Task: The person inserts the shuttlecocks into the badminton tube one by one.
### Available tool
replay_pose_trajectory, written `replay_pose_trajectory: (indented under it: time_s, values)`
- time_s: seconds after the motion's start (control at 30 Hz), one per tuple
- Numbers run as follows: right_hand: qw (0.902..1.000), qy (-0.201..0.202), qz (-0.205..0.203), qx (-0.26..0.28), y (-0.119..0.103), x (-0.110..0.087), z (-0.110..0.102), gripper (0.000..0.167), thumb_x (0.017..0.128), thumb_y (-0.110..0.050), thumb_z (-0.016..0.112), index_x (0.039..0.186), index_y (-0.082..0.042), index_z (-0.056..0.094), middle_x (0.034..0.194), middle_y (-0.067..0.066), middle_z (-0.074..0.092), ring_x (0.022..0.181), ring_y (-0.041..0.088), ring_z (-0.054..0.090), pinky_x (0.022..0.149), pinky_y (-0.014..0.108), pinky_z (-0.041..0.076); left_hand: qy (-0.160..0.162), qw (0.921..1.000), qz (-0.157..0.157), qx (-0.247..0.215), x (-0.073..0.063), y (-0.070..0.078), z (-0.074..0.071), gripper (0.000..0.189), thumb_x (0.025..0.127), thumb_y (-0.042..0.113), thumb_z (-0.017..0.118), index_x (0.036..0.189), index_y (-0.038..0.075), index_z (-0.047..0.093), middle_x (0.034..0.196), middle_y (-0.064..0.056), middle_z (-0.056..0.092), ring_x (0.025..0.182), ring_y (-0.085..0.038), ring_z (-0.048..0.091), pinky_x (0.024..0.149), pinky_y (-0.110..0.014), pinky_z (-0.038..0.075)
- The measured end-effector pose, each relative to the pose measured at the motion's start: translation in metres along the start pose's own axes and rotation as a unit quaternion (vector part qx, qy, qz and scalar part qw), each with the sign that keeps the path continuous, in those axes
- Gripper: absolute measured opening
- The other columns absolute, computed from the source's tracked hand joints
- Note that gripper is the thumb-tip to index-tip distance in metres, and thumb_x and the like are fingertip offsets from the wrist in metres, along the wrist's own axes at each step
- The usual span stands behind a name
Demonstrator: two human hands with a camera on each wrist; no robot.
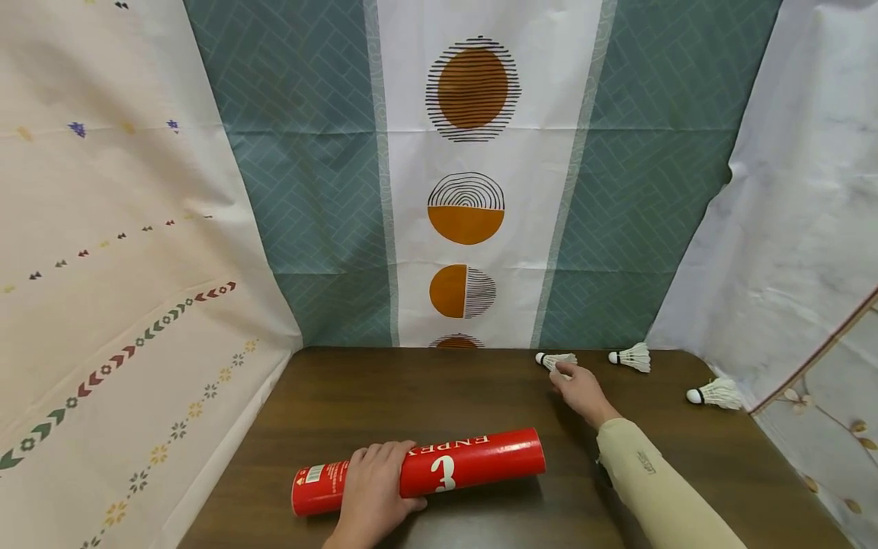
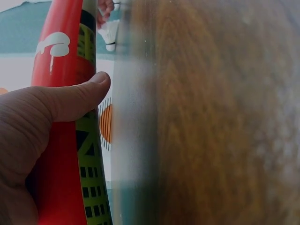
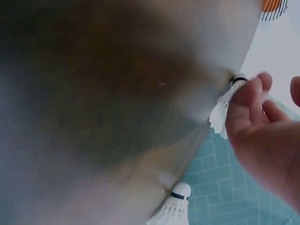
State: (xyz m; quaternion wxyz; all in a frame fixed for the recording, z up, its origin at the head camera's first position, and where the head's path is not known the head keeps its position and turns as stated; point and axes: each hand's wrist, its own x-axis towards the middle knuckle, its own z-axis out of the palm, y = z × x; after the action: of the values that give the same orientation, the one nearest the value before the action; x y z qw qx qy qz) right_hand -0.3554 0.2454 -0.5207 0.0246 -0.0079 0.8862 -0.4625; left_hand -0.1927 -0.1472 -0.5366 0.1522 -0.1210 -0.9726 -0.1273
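My left hand point(image 1: 375, 488) grips a long red shuttlecock tube point(image 1: 473, 461) with white lettering, held at a slight tilt low over the table. In the left wrist view the thumb point(image 2: 84, 96) lies across the tube point(image 2: 58, 173), whose side carries a green and black pattern. At the table's far edge, my right hand point(image 1: 583, 393) is beside a white feather shuttlecock point(image 1: 549, 359). The right wrist view has the fingers in front of that shuttlecock point(image 3: 222, 112), partly covering it, with the thumb apart from them. Whether the fingertips touch its feathers is unclear.
Two more shuttlecocks lie on the dark wooden table point(image 1: 411, 396): one at the back right point(image 1: 631, 357), another by the right edge point(image 1: 716, 393). A patterned curtain point(image 1: 480, 191) hangs behind the table, with cloths point(image 1: 137, 252) at the sides.
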Motion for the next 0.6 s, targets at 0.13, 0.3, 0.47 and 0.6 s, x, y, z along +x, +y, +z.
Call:
replay_pose_trajectory:
  time_s: [0.13, 0.3, 0.47, 0.6]
  values:
    - [0.9982, 0.051, -0.014, -0.027, 0.008, -0.017, -0.008, 0.047, 0.108, -0.026, 0.062, 0.144, 0.005, 0.062, 0.147, 0.029, 0.062, 0.138, 0.047, 0.058, 0.111, 0.058, 0.052, 0.0, 1.0, 0.001, 0.002, 0.001, 0.001, 0.0, 0.088, 0.055, 0.051, 0.105, 0.129, 0.02, 0.068, 0.118, 0.001, 0.077, 0.105, -0.023, 0.068, 0.093, -0.052, 0.053]
    - [0.9975, 0.067, -0.001, -0.019, 0.013, -0.049, -0.02, 0.033, 0.101, -0.029, 0.076, 0.121, -0.004, 0.078, 0.122, 0.017, 0.079, 0.107, 0.027, 0.07, 0.084, 0.033, 0.056, -0.003, 1.0, -0.007, 0.002, 0.002, 0.003, 0.0, 0.088, 0.055, 0.05, 0.105, 0.129, 0.02, 0.068, 0.118, 0.0, 0.077, 0.106, -0.024, 0.068, 0.095, -0.053, 0.053]
    - [0.9982, 0.036, 0.017, 0.045, 0.012, -0.085, -0.027, 0.033, 0.095, -0.028, 0.083, 0.116, -0.003, 0.074, 0.098, 0.004, 0.08, 0.087, 0.01, 0.065, 0.074, 0.025, 0.053, -0.011, 0.9999, -0.012, -0.003, 0.004, 0.005, -0.001, 0.088, 0.056, 0.05, 0.105, 0.13, 0.019, 0.068, 0.119, 0.0, 0.077, 0.108, -0.025, 0.068, 0.096, -0.055, 0.053]
    - [0.9946, 0.005, 0.019, 0.102, 0.006, -0.106, -0.026, 0.036, 0.094, -0.025, 0.084, 0.118, 0.0, 0.071, 0.093, 0.001, 0.078, 0.083, 0.008, 0.065, 0.074, 0.026, 0.054, -0.017, 0.9996, -0.02, -0.004, 0.005, 0.006, -0.001, 0.088, 0.056, 0.05, 0.105, 0.13, 0.02, 0.068, 0.12, -0.001, 0.077, 0.108, -0.025, 0.068, 0.096, -0.055, 0.053]
